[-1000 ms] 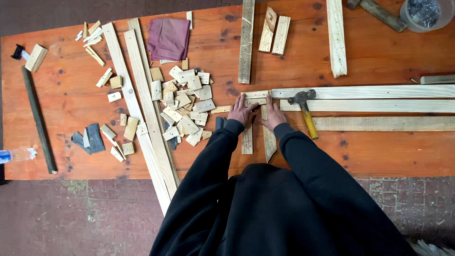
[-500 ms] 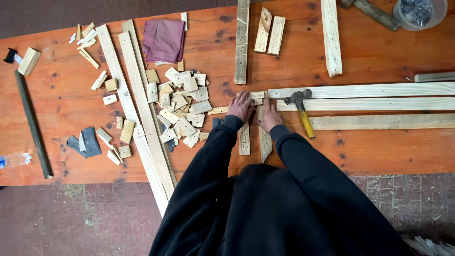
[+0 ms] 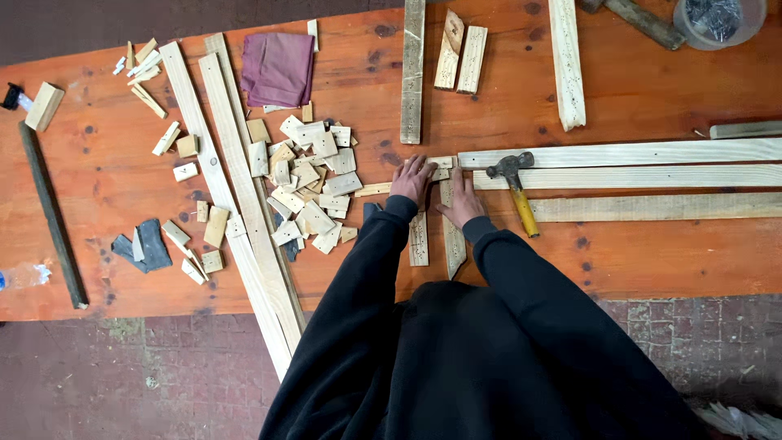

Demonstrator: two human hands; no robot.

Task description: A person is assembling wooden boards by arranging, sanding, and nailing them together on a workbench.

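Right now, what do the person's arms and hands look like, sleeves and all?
Both arms are covered by long black sleeves of a loose, plain top, with ribbed cuffs ending at the wrists. The left hand and the right hand are bare: no gloves, rings or watch show. No markings or logos are visible on the sleeves.

one head-worn view looks steeply down from well above the orange workbench [image 3: 652, 269].

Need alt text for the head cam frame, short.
Seen from above, a person in black sleeves presses the left hand and right hand onto short wood slats on an orange workbench. A hammer lies right; wood offcuts pile left.
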